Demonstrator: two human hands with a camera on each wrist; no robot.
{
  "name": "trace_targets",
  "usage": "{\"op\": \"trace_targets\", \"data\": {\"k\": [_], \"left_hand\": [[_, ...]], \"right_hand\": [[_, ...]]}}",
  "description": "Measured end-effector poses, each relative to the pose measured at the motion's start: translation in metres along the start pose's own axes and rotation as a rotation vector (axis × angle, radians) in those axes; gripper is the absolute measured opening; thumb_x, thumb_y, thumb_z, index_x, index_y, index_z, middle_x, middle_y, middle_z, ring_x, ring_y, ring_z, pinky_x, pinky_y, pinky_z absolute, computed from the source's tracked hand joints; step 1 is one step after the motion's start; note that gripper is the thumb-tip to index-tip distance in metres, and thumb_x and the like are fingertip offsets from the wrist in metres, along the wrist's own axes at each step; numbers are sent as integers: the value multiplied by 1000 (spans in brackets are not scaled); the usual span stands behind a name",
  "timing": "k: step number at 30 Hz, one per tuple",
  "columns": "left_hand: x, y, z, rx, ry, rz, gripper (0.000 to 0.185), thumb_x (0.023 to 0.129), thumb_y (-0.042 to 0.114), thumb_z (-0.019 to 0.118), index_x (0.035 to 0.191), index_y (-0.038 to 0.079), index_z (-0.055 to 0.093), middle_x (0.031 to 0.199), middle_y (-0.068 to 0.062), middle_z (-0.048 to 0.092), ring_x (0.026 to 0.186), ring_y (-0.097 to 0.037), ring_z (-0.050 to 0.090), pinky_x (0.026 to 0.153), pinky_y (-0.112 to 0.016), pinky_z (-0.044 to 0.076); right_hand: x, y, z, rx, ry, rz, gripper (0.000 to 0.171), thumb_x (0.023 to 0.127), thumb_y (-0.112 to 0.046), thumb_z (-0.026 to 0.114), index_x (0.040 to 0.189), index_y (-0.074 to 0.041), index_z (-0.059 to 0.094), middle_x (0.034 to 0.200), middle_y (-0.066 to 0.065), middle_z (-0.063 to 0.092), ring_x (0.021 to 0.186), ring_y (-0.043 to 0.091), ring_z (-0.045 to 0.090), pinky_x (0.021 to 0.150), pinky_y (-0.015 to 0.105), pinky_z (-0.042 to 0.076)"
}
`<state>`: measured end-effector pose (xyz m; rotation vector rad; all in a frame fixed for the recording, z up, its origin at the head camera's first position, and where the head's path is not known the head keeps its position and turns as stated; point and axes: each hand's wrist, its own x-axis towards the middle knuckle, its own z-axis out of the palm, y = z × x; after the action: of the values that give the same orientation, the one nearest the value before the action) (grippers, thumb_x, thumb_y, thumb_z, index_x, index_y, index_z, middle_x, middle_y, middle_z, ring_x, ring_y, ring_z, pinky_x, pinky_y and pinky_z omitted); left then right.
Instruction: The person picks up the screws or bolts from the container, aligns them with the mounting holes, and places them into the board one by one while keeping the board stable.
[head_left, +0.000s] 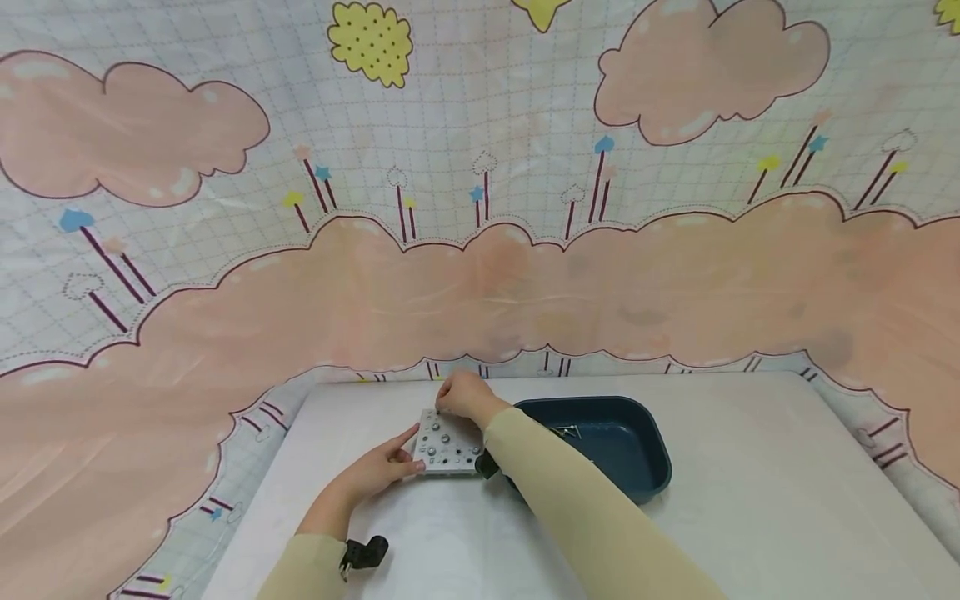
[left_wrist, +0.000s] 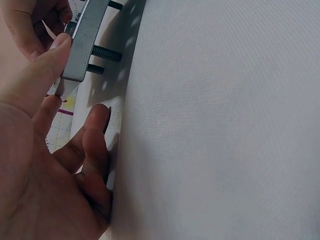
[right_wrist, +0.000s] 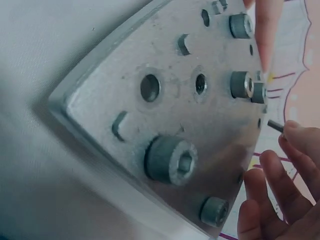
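A grey metal plate point(head_left: 463, 427) with holes and several socket-head bolts point(right_wrist: 170, 160) lies in the middle of the white table. My left hand point(head_left: 377, 468) holds its near-left corner, the thumb on top and the index finger along the side. In the left wrist view, threaded bolt ends point(left_wrist: 107, 53) stick out below the plate. Over the far edge, my right hand point(head_left: 467, 395) pinches a thin dark metal pin point(right_wrist: 275, 125) between thumb and index finger. The pin's tip is near a small hole by the plate's edge; its held end is hidden by the fingers.
A dark blue tray point(head_left: 654, 433) stands right of the plate, partly behind the right sleeve point(head_left: 577, 492), with some small metal pieces point(head_left: 570, 431) inside. A patterned curtain point(head_left: 525, 292) hangs behind the table point(head_left: 757, 483).
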<state>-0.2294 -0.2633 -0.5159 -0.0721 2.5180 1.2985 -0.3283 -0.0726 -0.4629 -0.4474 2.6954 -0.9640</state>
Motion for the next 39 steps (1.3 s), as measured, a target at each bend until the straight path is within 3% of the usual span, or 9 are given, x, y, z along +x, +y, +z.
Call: {"op": "trace_targets", "data": {"k": [13,23,30,39], "left_hand": [[0,3,0,24,-16,20,80,87,33,77,155,22,36,99,-5,56,82,-18,49,71,-31,40],[1,2,-1,23,-18,31,81,87,32,77,156,20,34,99,-6,56,83,-18,49,71,-31,40],[3,-3,0,49,-2,-3,80,87,37,77,155,28,36,102,-5,57,86,-18,51,74,-32,41],[2,0,-1,58,0,-5,82,85,38,78,155,27,36,103,-4,57,88,-18,51,76,-34,41]], "right_hand": [[4,3,11,-86,-2,3,9,89,-24,76,81,-19,76,84,-7,64,76,12,56,76,31,48],[-1,-2,4,-114,2,-7,13,89,-27,75,99,-18,77,101,-4,68,93,16,60,86,34,49],[-8,-2,-13,-62,7,-40,17,92,-30,72,103,-19,77,105,-3,69,88,14,61,81,33,50],[-25,1,-48,-19,-6,-93,13,92,-27,72,99,-18,77,100,-2,70,91,17,64,78,35,51]]}}
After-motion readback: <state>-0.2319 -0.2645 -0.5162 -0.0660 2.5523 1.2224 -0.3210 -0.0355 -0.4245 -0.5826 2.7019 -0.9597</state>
